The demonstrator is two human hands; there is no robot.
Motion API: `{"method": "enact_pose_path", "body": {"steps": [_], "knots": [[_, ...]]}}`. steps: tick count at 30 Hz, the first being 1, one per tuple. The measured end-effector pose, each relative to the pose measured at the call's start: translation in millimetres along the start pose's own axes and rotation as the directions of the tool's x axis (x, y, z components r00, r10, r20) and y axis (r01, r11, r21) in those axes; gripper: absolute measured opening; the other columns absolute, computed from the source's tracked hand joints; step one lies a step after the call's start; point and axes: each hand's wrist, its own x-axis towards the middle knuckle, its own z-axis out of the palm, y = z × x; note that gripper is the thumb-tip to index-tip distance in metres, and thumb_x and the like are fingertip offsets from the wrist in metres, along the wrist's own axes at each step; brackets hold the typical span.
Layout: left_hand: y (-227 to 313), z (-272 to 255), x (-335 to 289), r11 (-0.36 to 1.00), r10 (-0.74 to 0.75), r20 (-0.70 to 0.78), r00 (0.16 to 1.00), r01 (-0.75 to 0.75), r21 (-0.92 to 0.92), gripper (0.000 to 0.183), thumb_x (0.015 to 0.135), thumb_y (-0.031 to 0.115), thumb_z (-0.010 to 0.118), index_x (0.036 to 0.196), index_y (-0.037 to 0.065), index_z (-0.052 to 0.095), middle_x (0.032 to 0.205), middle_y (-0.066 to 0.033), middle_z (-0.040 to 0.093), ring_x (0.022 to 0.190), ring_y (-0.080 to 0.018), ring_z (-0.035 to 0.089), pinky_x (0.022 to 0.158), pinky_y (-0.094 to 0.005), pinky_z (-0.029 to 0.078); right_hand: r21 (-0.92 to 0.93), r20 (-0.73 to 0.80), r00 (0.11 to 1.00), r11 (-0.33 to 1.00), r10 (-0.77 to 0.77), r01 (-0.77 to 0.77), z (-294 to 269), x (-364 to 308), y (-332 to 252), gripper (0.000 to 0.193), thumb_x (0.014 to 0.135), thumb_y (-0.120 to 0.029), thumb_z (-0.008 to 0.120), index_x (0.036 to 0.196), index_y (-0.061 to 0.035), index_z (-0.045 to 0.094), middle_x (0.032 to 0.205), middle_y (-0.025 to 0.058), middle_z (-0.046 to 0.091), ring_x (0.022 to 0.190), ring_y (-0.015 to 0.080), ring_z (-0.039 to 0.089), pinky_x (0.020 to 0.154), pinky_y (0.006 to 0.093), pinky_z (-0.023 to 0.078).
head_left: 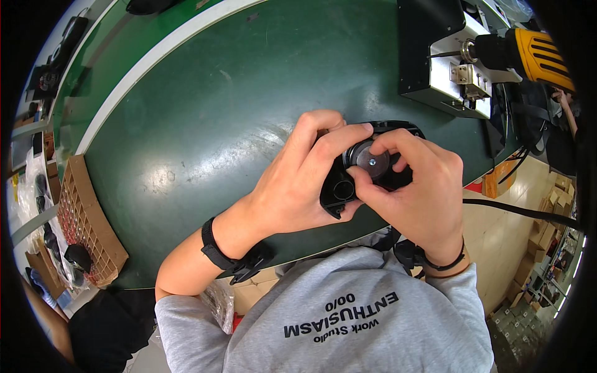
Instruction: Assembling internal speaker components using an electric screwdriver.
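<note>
Over the near part of the green table, a black molded plastic housing (341,191) is held between my two hands. My left hand (303,171) grips the housing from its left side, fingers curled over its far edge and the thumb underneath, partly hidden. In the housing sits a round dark disc (372,163) with a small shiny screw or pin at its centre. My right hand (420,180) pinches this disc by its rim, thumb at the near left and index finger at the far edge. The housing's right side is covered by my right hand.
A black and metal machine (448,68) stands at the far right, with a yellow and black power tool (538,59) mounted on it. A cardboard box with dividers (93,224) is at the table's left edge. A black cable (522,212) runs off to the right. Another person's arm (46,317) shows lower left.
</note>
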Motion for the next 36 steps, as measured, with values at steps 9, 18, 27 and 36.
{"method": "enact_pose_path", "body": {"steps": [9, 18, 27, 36], "knots": [[-2, 1, 2, 0.999, 0.017, -0.036, 0.999, -0.018, -0.028, 0.083, 0.058, 0.000, 0.083, 0.135, 0.005, 0.053, 0.117, -0.0163, 0.047, 0.095, -0.0321, 0.058, 0.075, -0.0382, 0.054, 0.006, -0.026, 1.000, 1.000, -0.001, 0.001, 3, 1, 0, 0.027, 0.070, -0.014, 0.083, 0.087, -0.0053, 0.063, 0.069, 0.0085, 0.063, 0.057, 0.0251, 0.063, 0.053, 0.0357, 0.051], [2, -1, 3, 0.999, -0.001, -0.011, 1.000, 0.001, -0.036, 0.083, 0.058, 0.000, 0.083, 0.136, 0.006, 0.052, 0.117, -0.0165, 0.047, 0.097, -0.0325, 0.058, 0.077, -0.0390, 0.055, -0.005, -0.039, 0.999, 1.000, -0.019, 0.019, 2, 0, 1, 0.028, 0.069, -0.013, 0.083, 0.087, -0.0054, 0.063, 0.068, 0.0081, 0.062, 0.057, 0.0246, 0.063, 0.053, 0.0353, 0.051], [1, 1, 2, 0.999, -0.013, -0.032, 0.999, 0.011, -0.048, 0.081, 0.059, -0.001, 0.083, 0.134, 0.007, 0.053, 0.117, -0.0167, 0.046, 0.097, -0.0323, 0.058, 0.077, -0.0388, 0.054, 0.013, -0.019, 1.000, 1.000, -0.010, 0.010, 2, 0, 2, 0.029, 0.069, -0.014, 0.083, 0.087, -0.0049, 0.063, 0.069, 0.0090, 0.063, 0.058, 0.0251, 0.063, 0.053, 0.0358, 0.051], [5, -11, 2, 0.994, -0.032, 0.134, 0.991, 0.017, 0.107, 0.052, 0.055, 0.013, 0.089, 0.105, 0.011, 0.072, 0.121, -0.0185, 0.044, 0.111, -0.0360, 0.058, 0.089, -0.0436, 0.056, 0.070, -0.067, 0.991, 0.990, -0.120, 0.124, -16, -2, 0, 0.028, 0.074, -0.006, 0.080, 0.100, -0.0033, 0.071, 0.088, 0.0136, 0.072, 0.072, 0.0279, 0.070, 0.064, 0.0334, 0.057]]}}
